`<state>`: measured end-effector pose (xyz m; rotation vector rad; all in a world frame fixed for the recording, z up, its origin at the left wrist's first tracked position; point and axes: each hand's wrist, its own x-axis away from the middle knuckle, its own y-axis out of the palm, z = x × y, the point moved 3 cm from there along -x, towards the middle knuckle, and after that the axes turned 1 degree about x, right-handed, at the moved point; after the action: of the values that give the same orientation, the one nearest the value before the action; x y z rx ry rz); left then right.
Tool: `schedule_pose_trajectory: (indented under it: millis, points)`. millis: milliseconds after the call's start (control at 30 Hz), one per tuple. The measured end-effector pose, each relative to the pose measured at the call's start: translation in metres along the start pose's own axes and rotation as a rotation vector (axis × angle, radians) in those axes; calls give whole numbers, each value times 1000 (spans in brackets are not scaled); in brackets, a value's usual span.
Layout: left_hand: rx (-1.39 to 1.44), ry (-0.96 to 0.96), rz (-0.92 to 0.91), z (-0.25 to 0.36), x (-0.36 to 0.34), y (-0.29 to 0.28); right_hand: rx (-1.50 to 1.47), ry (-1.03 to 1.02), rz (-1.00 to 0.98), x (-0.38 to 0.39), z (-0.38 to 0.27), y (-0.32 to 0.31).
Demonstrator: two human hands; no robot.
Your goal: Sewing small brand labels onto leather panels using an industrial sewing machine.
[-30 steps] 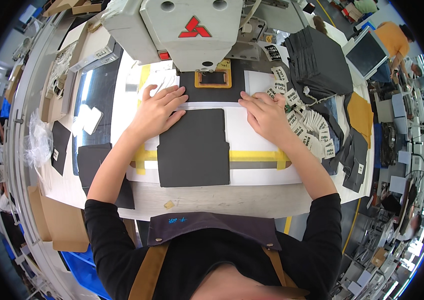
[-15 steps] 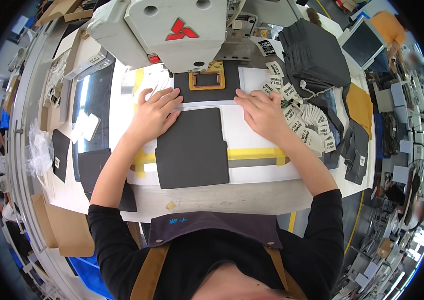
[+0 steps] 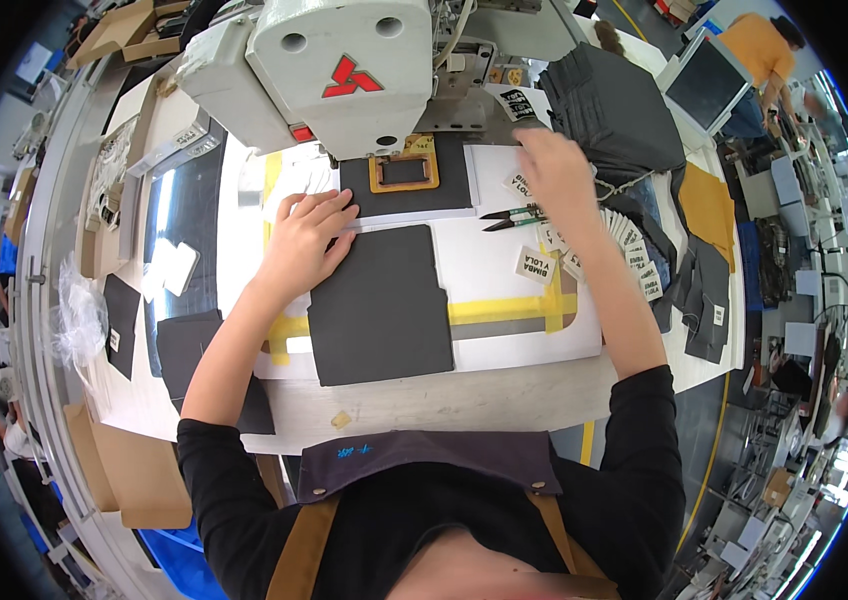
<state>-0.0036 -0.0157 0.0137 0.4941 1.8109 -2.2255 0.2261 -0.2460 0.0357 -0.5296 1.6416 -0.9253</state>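
Note:
My left hand (image 3: 309, 240) rests with fingers apart at the edge of the white board, beside a black panel (image 3: 379, 305). Beyond it, another black panel (image 3: 354, 197) lies under a yellow metal frame (image 3: 375, 176) below the white machine head (image 3: 324, 45). My right hand (image 3: 556, 175) is raised at the back right, fingers loosely bent and apart, near a metal plate (image 3: 474, 128) and above scattered white labels (image 3: 536, 264). Two dark pens (image 3: 512, 220) lie just left of my right wrist.
A tall black stack (image 3: 609, 100), a monitor (image 3: 704, 80) and a mustard piece (image 3: 704, 215) stand or lie at right. An open carton (image 3: 109, 190), a plastic bag (image 3: 79, 315) and dark pieces (image 3: 184, 350) are at left. A co-worker (image 3: 754, 50) bends beyond the monitor.
My right hand has moved from the board's edge toward the back. The two pens have come into view and some labels now lie further left. My left hand stays on the board.

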Motion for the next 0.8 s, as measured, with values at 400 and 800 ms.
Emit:
schedule_pose_trajectory:
  millis: [400, 800]
  points:
    - [86, -31, -18, 0, -3, 0, -131, 346, -569, -28, 51, 15]
    - [97, 186, 279, 32, -15, -31, -1058, 557, -103, -38, -13, 21]
